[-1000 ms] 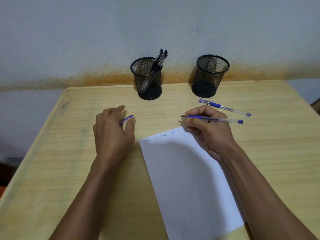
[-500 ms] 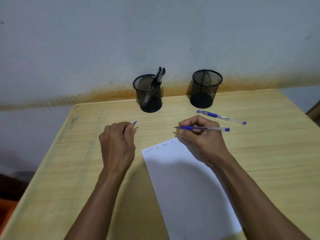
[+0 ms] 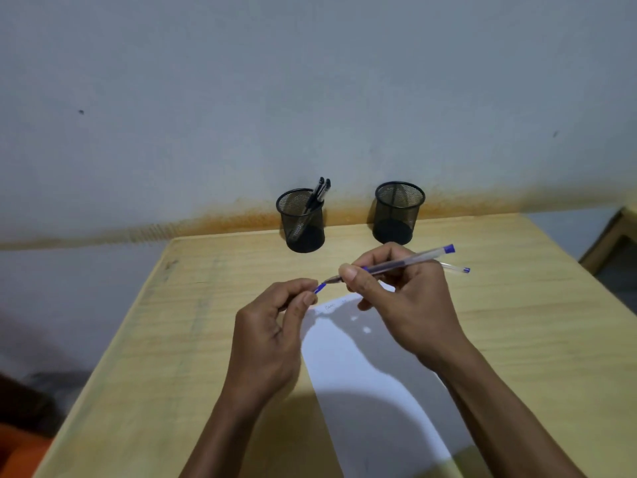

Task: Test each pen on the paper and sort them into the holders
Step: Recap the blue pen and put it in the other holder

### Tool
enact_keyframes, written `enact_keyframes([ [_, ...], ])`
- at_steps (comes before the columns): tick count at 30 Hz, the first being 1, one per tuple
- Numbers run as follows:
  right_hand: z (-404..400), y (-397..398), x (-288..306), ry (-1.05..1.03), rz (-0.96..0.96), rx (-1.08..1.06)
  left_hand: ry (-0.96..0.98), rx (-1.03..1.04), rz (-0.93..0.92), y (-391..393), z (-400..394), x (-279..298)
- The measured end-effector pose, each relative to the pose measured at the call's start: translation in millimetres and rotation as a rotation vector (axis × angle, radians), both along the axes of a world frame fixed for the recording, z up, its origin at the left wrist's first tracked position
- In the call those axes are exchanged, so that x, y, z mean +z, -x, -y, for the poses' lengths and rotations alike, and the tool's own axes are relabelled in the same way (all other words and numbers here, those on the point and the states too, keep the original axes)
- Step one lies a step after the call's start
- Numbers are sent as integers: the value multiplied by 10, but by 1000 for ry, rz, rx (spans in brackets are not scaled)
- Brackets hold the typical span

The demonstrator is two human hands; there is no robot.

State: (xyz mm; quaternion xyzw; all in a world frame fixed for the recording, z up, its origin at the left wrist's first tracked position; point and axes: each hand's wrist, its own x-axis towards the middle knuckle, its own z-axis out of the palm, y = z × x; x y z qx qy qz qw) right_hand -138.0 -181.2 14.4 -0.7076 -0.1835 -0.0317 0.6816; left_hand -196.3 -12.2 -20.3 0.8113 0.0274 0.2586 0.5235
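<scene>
My right hand [image 3: 406, 305] grips a blue pen [image 3: 396, 264] between thumb and fingers, raised over the far end of the paper [image 3: 372, 381]. The bare tip points left toward my other hand; the blue end plug points up and right.

My left hand [image 3: 272, 336] pinches the pen's blue cap [image 3: 320, 288] at the fingertips. Cap and pen tip sit just apart, nearly in line, not joined.

The paper lies on the tabletop [image 3: 172, 339], running from the middle toward the near edge, angled a little. A few faint written marks show at its far end; I cannot read them.

A second blue pen [image 3: 456, 269] lies on the tabletop behind my right hand, mostly hidden, only its clear barrel end and blue plug showing.

Two black mesh holders stand along the far edge near the wall. The left holder [image 3: 302, 220] has black pens [image 3: 319, 194] leaning to its right rim; how many I cannot tell for sure. The right holder [image 3: 398, 212] shows no pens above its rim.
</scene>
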Motion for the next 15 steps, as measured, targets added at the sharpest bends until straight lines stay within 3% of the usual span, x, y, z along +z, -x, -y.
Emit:
enact_keyframes([
  [9, 42, 150, 30, 115, -9, 52, -102, -105, 39, 180, 71, 135],
  [15, 52, 175, 34, 37, -58, 104, -76, -107, 29, 217, 113, 155],
])
